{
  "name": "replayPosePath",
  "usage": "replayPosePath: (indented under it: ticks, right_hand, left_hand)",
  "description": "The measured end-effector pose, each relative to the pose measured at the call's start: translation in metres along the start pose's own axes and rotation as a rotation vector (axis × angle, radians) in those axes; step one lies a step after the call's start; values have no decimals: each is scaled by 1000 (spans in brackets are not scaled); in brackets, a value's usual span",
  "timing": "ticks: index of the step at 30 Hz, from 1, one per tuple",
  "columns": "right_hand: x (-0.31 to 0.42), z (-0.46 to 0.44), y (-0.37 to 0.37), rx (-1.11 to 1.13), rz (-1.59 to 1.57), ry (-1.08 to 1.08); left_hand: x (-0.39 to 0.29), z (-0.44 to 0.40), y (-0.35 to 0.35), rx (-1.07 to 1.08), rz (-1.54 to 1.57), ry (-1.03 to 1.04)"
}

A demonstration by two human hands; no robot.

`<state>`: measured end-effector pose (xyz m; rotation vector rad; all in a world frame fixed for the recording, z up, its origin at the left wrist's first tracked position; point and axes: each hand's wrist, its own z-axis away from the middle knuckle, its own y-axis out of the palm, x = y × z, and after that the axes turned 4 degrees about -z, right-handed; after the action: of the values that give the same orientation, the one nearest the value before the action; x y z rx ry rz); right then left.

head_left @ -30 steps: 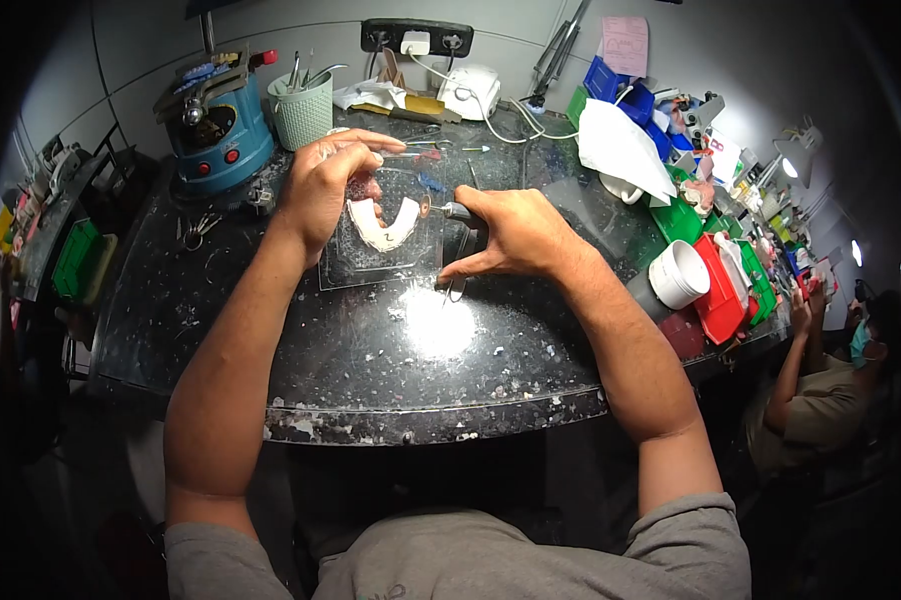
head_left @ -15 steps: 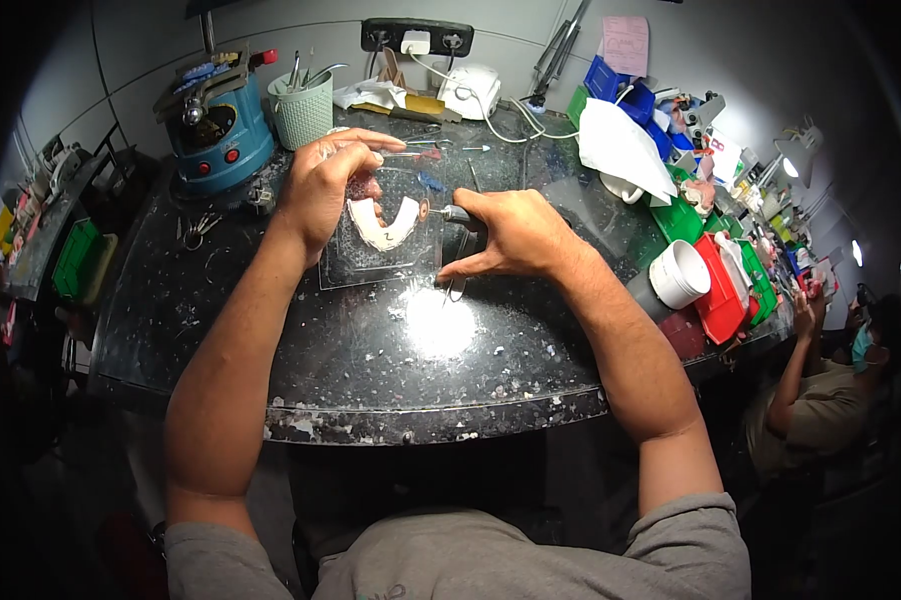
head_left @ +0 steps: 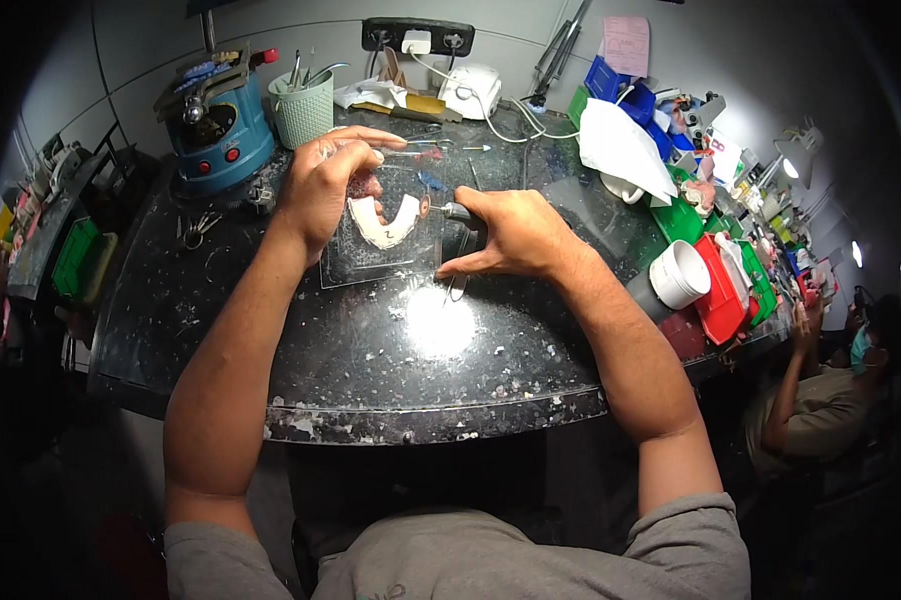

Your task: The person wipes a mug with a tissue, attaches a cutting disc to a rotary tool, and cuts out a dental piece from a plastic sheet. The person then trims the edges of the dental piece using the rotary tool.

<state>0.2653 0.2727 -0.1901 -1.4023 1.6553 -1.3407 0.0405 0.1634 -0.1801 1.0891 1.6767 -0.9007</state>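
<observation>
My left hand (head_left: 333,185) grips the upper left of a clear plastic sheet (head_left: 346,268), fingers bent over its edge. In the sheet sits a white horseshoe-shaped dental model (head_left: 389,234) with a dark mark on its face. A rotary handpiece (head_left: 462,214) is in my right hand (head_left: 523,232), its thumb stretched down toward the sheet's right edge. The small brown disc (head_left: 425,204) on its tip is close beside the model's right end; I cannot tell whether it touches. Part of the handpiece is hidden by my fingers.
A blue machine (head_left: 221,135) and a tool-filled cup (head_left: 303,115) stand at the back left. Behind are a white control box (head_left: 471,92) and its cable. To the right are a white tub (head_left: 679,275) and a red bin (head_left: 719,300). A person (head_left: 821,400) sits far right.
My hands, the sheet and the handpiece have hardly moved. At the far right, the other person's hands and arms have shifted slightly.
</observation>
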Motion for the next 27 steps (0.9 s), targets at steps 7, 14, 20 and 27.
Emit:
replayPosePath:
  ticks: [7, 14, 20, 27]
  right_hand:
    - [0, 0, 0, 18, -18, 4]
    - [-1, 0, 1, 23, -30, 8]
    - [0, 0, 0, 28, -31, 9]
    - [1, 0, -1, 48, -25, 23]
  left_hand:
    - [0, 0, 0, -1, -13, 12]
    - [1, 0, 0, -4, -13, 0]
    - [1, 0, 0, -10, -10, -5]
    - [2, 0, 0, -9, -14, 6]
